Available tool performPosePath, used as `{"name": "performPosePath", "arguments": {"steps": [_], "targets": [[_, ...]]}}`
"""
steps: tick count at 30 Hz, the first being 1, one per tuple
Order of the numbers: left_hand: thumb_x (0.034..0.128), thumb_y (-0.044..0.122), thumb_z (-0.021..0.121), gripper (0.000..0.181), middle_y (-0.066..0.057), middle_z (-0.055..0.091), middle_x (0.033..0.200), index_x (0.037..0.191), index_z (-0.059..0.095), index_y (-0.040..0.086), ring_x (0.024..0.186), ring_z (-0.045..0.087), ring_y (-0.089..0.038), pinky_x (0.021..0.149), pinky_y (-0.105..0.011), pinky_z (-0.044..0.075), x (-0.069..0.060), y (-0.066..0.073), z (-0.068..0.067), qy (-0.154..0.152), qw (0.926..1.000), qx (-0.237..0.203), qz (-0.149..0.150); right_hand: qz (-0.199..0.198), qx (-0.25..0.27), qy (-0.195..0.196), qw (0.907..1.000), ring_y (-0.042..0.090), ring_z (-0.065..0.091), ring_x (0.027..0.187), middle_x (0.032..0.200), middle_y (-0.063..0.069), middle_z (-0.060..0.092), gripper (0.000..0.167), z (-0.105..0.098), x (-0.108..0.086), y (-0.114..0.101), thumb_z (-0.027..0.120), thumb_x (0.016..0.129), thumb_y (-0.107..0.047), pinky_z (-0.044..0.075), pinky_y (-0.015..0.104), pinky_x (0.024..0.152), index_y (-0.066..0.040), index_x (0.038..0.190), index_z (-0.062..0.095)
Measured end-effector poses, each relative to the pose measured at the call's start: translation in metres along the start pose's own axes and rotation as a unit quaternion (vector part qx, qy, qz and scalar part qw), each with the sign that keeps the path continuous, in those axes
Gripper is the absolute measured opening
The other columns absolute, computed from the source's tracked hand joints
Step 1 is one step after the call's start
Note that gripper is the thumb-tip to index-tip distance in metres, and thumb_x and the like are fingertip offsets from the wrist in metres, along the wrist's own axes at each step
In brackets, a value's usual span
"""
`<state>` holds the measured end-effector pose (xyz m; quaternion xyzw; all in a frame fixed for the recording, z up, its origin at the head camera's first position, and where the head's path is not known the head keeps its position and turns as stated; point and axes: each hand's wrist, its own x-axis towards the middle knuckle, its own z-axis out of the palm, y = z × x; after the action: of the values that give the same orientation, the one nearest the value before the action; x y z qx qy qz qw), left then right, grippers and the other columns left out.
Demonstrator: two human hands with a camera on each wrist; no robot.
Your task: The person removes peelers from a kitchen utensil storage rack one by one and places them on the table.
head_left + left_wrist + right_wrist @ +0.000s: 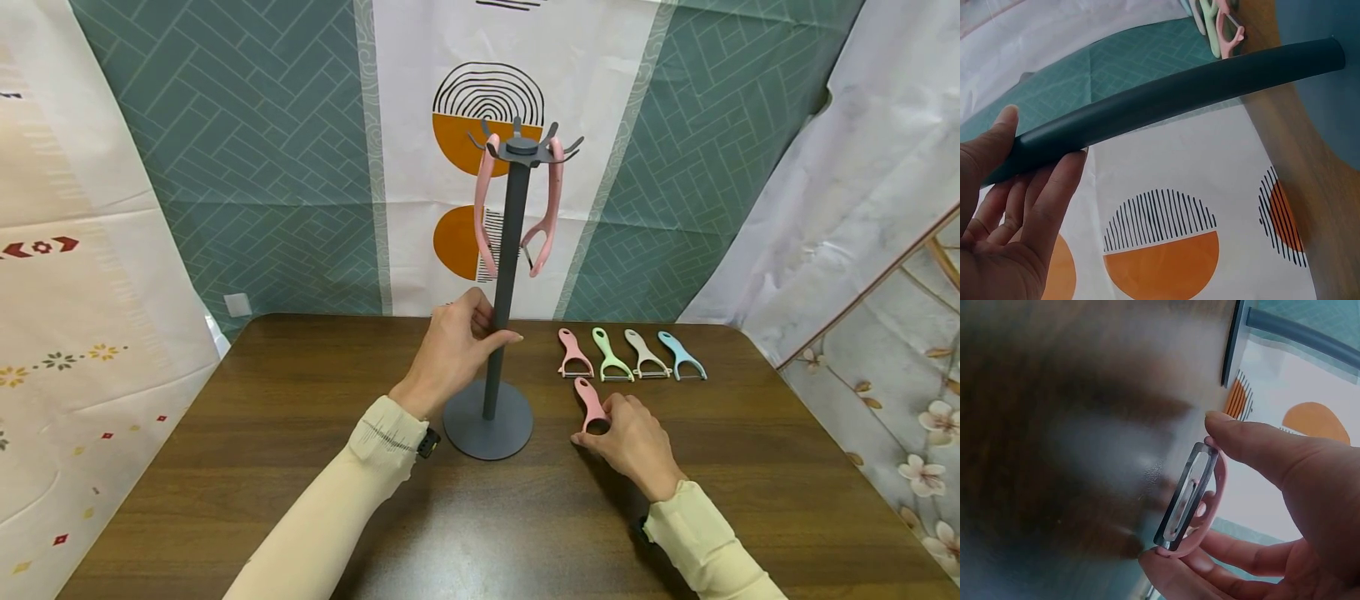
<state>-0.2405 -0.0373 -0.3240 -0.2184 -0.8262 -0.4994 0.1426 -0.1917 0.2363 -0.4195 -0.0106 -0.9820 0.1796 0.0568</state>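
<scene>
Tabletop stand: hooks head-view only

Downward head view, wrist close-ups, shared stand

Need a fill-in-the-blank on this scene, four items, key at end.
The right hand holds a ____ peeler.
The left hand grips a stand where ____ peelers hang.
In the head view, the rightmost peeler on the table is ____.
Between the row's pink peeler and whitish peeler lies a ____ one.

Missing words: pink; two; blue; green.
</scene>
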Motion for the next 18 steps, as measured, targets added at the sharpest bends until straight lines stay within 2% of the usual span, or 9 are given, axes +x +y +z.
{"name": "performPosePath", "arguments": {"steps": [18], "targets": [[0.0837,0.024,0.086,0.033,-0.005,0.069,0.082,0.093,0.059,0.008,0.07,0.067,-0.013,0.064,-0.026,0.057,0.0041,0.0065,-0.0039,-0.02,0.9993,0.028,-0.013,0.008,-0.018,0.0,0.9998,0.027,0.061,0.072,0.088,0.011,0.062,0.056,0.002,0.0011,-0.0014,0.091,0.07,-0.046,0.05,0.046,0.057,-0.004,0.096,0.064]]}}
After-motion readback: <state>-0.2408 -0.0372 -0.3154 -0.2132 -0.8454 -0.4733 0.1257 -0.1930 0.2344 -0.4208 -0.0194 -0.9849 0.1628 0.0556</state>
